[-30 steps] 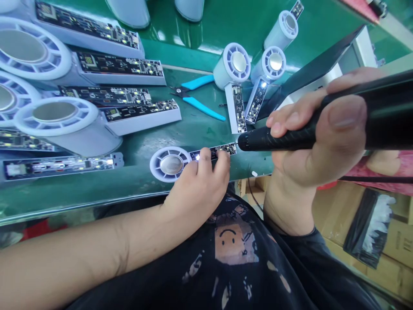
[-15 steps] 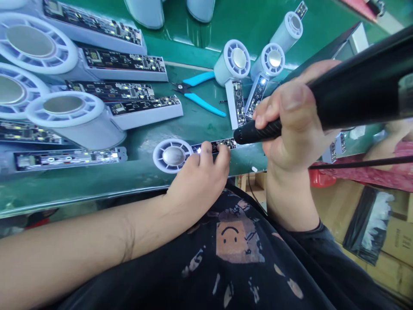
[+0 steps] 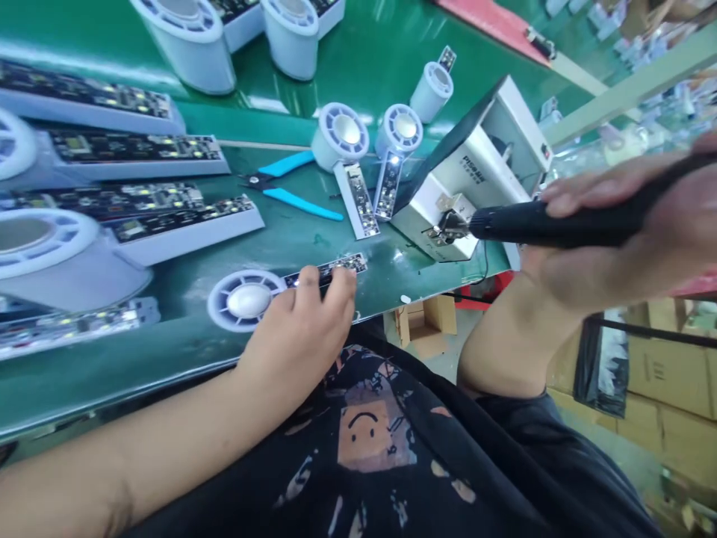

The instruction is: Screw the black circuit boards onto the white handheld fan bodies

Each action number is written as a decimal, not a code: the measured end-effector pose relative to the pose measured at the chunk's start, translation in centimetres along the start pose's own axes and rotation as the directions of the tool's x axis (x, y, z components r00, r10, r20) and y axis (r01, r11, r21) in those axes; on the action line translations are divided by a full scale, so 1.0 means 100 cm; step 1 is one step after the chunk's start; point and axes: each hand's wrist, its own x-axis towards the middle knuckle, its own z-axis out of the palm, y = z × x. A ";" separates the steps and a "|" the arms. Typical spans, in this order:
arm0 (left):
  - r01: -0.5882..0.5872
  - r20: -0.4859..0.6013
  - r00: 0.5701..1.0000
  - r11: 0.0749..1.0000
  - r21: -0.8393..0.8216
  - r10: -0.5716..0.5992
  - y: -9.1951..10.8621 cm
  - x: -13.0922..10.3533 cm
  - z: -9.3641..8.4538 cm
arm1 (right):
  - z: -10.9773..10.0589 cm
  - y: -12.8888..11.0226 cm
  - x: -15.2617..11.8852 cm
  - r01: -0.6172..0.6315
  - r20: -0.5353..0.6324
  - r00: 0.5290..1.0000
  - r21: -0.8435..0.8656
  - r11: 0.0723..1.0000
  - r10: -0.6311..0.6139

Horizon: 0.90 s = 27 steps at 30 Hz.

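Observation:
My left hand (image 3: 305, 321) is closed over the handle of a white handheld fan (image 3: 247, 300) lying on the green bench. Its round metal-centred head points left, and an open circuit board shows beyond my fingers. My right hand (image 3: 632, 224) grips a black electric screwdriver (image 3: 520, 224), held level. The screwdriver's tip meets the metal outlet at the front of a silver screw feeder (image 3: 476, 168); whether a screw is on the bit cannot be seen.
Blue-handled pliers (image 3: 296, 161) lie behind the fan. Two more fans with exposed boards, one fan (image 3: 343, 131) and a lit fan (image 3: 402, 128), stand near the feeder. Several others crowd the left side. Cardboard boxes (image 3: 666, 373) sit below at right.
My right hand has carried the screwdriver from the end of the fan's board rightward to the screw feeder. The left hand stays on the fan; the view has shifted right.

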 end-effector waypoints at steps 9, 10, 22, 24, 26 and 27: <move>-0.007 0.051 0.999 1.000 0.015 0.006 0.002 0.000 -0.001 | 0.011 0.026 -0.015 0.071 -0.016 0.997 0.115 0.991 -0.069; -0.003 0.056 0.998 1.000 0.018 0.002 0.002 0.000 -0.001 | 0.010 0.025 -0.014 0.064 -0.004 0.998 0.111 0.992 -0.064; 0.009 0.056 0.998 1.000 -0.020 -0.008 0.003 -0.002 0.000 | 0.021 0.009 -0.037 -0.360 0.252 0.924 0.319 0.877 0.288; 0.023 0.044 0.999 0.999 -0.030 -0.022 0.003 -0.002 0.002 | 0.029 0.012 -0.051 -0.300 0.221 0.947 0.347 0.889 0.234; 0.034 0.052 0.998 0.998 -0.049 -0.031 0.002 -0.002 0.002 | 0.037 0.018 -0.061 -0.225 0.190 0.968 0.361 0.905 0.164; 0.037 0.065 0.997 0.997 -0.066 -0.032 0.002 -0.002 0.002 | 0.040 0.021 -0.065 -0.202 0.185 0.972 0.359 0.911 0.143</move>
